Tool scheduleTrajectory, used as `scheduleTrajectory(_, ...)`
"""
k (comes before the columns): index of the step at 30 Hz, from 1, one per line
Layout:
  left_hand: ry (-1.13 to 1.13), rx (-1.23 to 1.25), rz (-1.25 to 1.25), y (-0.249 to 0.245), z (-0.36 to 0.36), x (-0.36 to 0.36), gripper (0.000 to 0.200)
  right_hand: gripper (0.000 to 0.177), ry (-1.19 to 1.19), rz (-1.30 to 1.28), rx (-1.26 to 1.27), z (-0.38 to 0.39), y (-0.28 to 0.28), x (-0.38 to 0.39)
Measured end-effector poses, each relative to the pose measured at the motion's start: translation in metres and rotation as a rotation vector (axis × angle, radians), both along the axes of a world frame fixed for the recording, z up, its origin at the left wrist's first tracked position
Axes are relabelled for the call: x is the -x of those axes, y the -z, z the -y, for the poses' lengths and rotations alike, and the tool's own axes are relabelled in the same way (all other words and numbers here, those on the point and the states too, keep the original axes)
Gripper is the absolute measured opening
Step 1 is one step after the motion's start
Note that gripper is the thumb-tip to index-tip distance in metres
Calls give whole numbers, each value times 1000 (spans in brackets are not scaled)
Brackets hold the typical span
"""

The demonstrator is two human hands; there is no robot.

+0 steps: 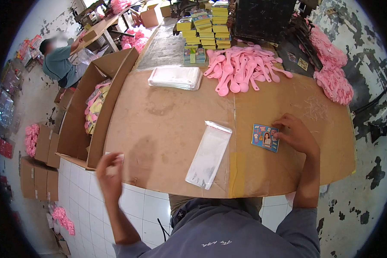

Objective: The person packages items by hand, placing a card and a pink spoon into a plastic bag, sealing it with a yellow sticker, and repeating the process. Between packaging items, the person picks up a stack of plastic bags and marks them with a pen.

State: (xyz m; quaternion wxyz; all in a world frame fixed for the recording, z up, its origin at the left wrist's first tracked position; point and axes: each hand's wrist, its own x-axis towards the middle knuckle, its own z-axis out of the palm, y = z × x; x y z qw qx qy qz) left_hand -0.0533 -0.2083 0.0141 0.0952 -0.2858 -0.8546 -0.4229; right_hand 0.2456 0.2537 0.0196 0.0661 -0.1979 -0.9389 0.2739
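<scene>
At the table's left edge, my left hand (109,174) is blurred, its fingers curled together by a small whitish patch that I cannot make out. My right hand (294,134) pinches the right edge of a small blue printed card (262,138) with a picture of a person on it. Between my hands, close to the front edge, lies a stack of clear plastic bags (208,155), set at a slant.
Pink plastic spoons (241,71) are heaped at the back, beside stacked card bundles (210,28). More clear bags (175,78) lie at back left. An open carton (120,73) with filled packets stands along the left edge. A person (60,60) sits at far left.
</scene>
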Motion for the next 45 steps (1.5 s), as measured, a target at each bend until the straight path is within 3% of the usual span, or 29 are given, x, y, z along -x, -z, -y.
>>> scheduleTrajectory(2,323,25,139,-12,-68,-16,13,26,15,-1,56,-2,1,2)
scheduleTrajectory(4,515,244,233,-12,-119,-18,20,22,50,-3,129,-1,-2,4)
scheduleTrajectory(6,593,334,77,2,-164,-18,24,18,48,-37,149,-3,3,2)
scheduleTrajectory(12,709,437,105,19,-216,-2,26,13,23,-203,198,-1,3,9)
scheduleTrajectory(16,708,310,322,24,-216,-5,20,13,-175,-445,439,29,12,30)
scheduleTrajectory(19,689,225,390,26,-212,-7,15,12,-320,-438,532,63,21,52)
scheduleTrajectory(21,680,155,396,22,-208,-11,13,10,-305,-273,332,78,21,62)
scheduleTrajectory(22,740,-55,475,30,-210,-10,8,9,-300,-191,228,82,20,64)
scheduleTrajectory(24,844,-487,614,40,-217,-7,4,11,-295,-328,291,81,28,63)
scheduleTrajectory(25,853,-551,804,37,-215,-6,7,11,-291,-399,322,79,30,63)
scheduleTrajectory(27,855,-671,1187,24,-208,-6,14,13,-49,-360,441,72,30,58)
scheduleTrajectory(28,883,-635,1177,23,-206,-5,16,14,73,-341,496,70,29,57)
scheduleTrajectory(33,931,-376,1069,10,-202,-20,37,18,193,-547,637,71,26,67)
scheduleTrajectory(37,956,-325,926,22,-204,-28,50,19,245,-702,691,78,12,68)
scheduleTrajectory(40,963,-282,952,17,-203,-31,54,22,245,-658,590,77,11,65)
scheduleTrajectory(42,955,-296,996,16,-202,-34,55,28,54,-563,324,75,5,62)
scheduleTrajectory(45,1011,-176,796,17,-200,-35,57,30,-147,-525,62,76,-4,67)
